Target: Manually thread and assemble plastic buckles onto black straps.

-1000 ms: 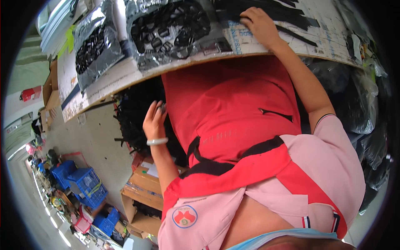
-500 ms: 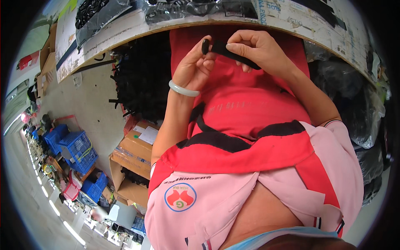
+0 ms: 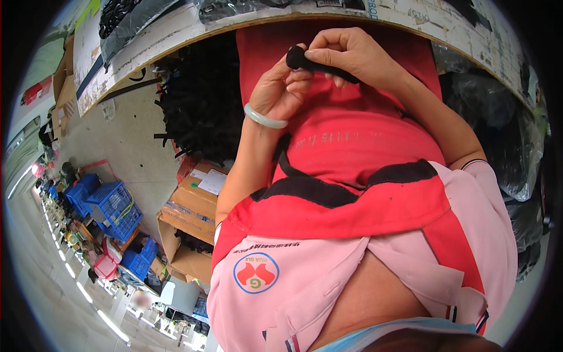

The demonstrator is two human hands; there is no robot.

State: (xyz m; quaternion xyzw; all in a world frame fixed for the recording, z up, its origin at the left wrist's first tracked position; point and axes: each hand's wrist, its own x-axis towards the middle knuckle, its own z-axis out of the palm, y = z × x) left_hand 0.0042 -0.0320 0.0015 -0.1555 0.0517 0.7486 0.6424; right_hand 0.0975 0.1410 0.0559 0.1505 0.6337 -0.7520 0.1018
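Above the red apron (image 3: 352,123), just in front of the table edge, both hands are on one black piece. It looks like a strap (image 3: 343,74) with a rounded black end (image 3: 295,57). The fingertips of my left hand (image 3: 284,89) close around the rounded end, and a pale bangle circles that wrist. My right hand (image 3: 358,56) pinches the strap near this end between thumb and fingers. The rest of the strap slants down to the right below the right fingers. Part of the piece is hidden by the fingers.
The worn white table (image 3: 404,29) crosses the top, with plastic bags of black parts on it. A pile of black straps (image 3: 196,105) hangs below at the left. Cardboard boxes (image 3: 190,202) and blue crates (image 3: 114,211) stand on the left; dark plastic bags (image 3: 492,129) lie right.
Both hands have moved slightly upward, toward the table edge. The right thumb has come over to the rounded end, which now shows its broad face and not its edge.
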